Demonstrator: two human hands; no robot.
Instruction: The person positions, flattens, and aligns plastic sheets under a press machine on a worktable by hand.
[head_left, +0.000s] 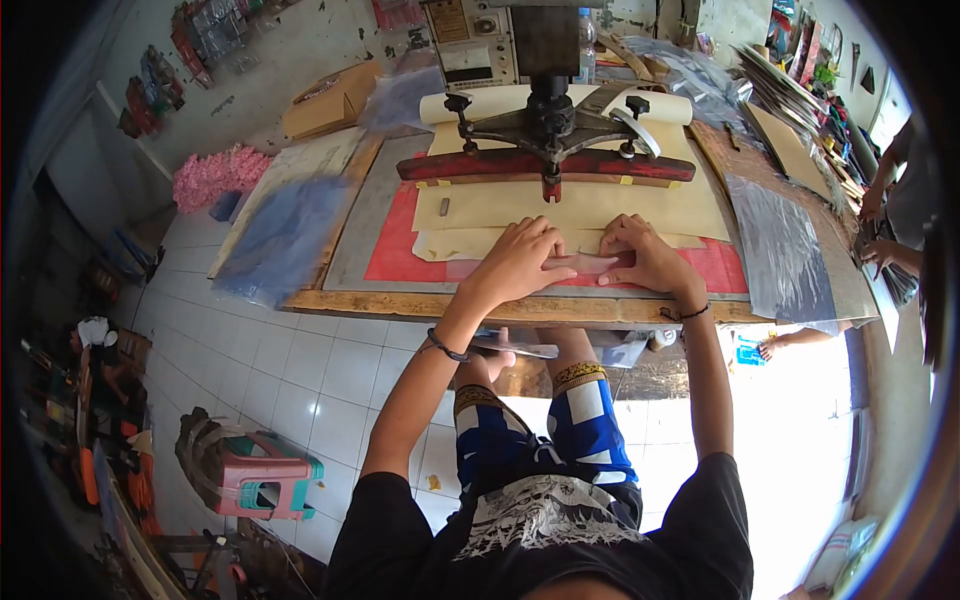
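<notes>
My left hand [522,262] and my right hand [645,258] are side by side at the front of the worktable, fingers curled and thumbs turned toward each other. Between them stretches a strip of clear, thin plastic [583,263], its edges pinched by both hands. Beneath lie a cream sheet [485,212] and a red mat [395,250]. Just beyond my fingers hangs the press's long red bar [425,168], carried by a black bracket [548,132]. A small grey metal block [444,207] rests on the cream sheet, left of my hands.
The table's wooden front edge [400,303] runs below my wrists. Clear plastic sheets [785,250] overhang on the right, and bluish ones [285,235] on the left. A person's hand [880,252] shows at far right. A pink and green stool [265,475] stands on the tiled floor.
</notes>
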